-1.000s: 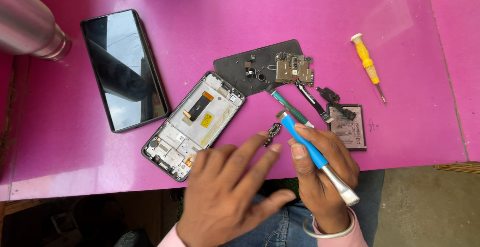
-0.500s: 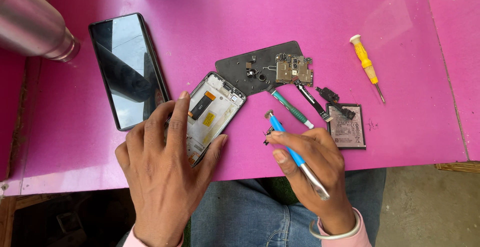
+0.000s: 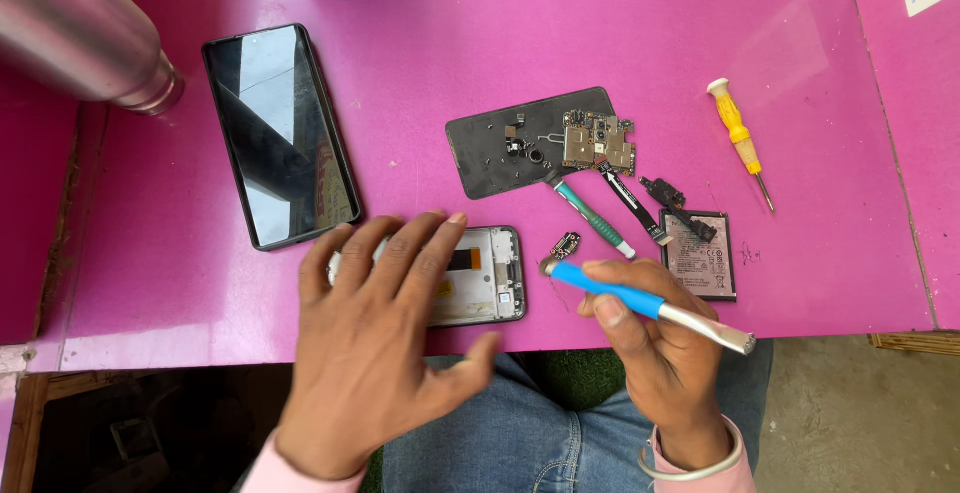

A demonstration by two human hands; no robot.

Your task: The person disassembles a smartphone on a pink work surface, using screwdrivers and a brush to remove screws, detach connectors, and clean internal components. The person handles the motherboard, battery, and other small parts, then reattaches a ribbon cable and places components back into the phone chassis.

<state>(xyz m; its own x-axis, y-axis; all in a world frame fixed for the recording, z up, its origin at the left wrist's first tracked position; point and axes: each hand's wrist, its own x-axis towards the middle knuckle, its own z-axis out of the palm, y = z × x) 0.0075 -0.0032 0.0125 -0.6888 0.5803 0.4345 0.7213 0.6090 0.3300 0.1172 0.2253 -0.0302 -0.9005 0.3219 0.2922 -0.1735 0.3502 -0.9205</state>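
Left hand is laid flat with fingers spread over the opened phone frame, which sits sideways at the near edge of the pink table; it's pressing on it, not gripping. Right hand pinches a blue-handled tool like a pen, tip just beside a tiny loose part. Further back: black back cover with the circuit board on it, a battery, a yellow screwdriver, and a whole phone screen-up on the left.
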